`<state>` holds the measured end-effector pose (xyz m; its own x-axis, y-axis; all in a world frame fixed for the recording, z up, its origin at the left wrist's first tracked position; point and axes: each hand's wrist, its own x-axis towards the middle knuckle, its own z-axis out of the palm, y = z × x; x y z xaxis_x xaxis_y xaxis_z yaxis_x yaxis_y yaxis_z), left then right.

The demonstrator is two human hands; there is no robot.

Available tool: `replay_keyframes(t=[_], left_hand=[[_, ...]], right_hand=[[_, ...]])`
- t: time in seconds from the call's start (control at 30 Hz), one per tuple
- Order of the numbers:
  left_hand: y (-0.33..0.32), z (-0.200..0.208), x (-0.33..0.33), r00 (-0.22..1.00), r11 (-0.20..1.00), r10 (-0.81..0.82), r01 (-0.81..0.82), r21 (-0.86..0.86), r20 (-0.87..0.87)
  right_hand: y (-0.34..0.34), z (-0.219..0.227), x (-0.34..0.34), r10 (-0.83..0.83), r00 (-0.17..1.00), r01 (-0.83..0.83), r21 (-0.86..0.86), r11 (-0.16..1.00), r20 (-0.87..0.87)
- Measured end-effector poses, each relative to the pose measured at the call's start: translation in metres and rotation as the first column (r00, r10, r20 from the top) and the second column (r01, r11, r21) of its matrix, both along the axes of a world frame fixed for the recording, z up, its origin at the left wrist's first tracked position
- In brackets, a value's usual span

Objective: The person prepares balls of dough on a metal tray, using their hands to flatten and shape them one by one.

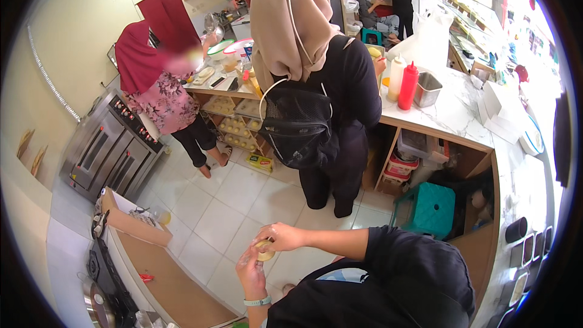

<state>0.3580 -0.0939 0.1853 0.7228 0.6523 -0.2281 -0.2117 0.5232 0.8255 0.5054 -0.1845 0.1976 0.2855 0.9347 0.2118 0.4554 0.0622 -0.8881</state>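
Observation:
Near the lower middle of the head view, a small round piece of pale yellow dough (265, 255) is held between my two hands. My left hand (249, 270), with a light band on its wrist, cups the dough from the left and below. From the right comes my right hand (283, 237), its fingers bent over the top of the piece. White flour or dough residue marks the fingers of both hands. Where the fingers overlap, part of the dough is hidden.
A person in black with a mesh backpack (297, 127) stands ahead; another in floral clothing (164, 100) is at far left by an oven (115, 146). A teal stool (432, 206) and marble counter (452, 121) with squeeze bottles (408, 86) lie right. A wooden cabinet (164, 273) is at left.

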Motion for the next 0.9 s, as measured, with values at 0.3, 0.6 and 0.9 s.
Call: replay_keyframes(t=[0.3, 0.6, 0.9], left_hand=[[0.052, 0.000, -0.002, 0.984, 0.984, -0.176, 0.176, 0.004, -0.021], [0.083, -0.003, -0.008, 0.973, 0.977, -0.211, 0.212, 0.006, -0.092], [0.079, -0.004, -0.019, 0.972, 0.987, -0.158, 0.152, -0.050, -0.171]], right_hand=[[0.021, 0.016, -0.019, -0.125, 0.991, 0.122, -0.070, 0.990, -0.042], [0.041, 0.016, -0.033, -0.157, 0.985, 0.150, -0.087, 0.985, -0.078], [0.047, 0.004, -0.034, -0.082, 0.976, 0.073, -0.054, 0.996, -0.200]])
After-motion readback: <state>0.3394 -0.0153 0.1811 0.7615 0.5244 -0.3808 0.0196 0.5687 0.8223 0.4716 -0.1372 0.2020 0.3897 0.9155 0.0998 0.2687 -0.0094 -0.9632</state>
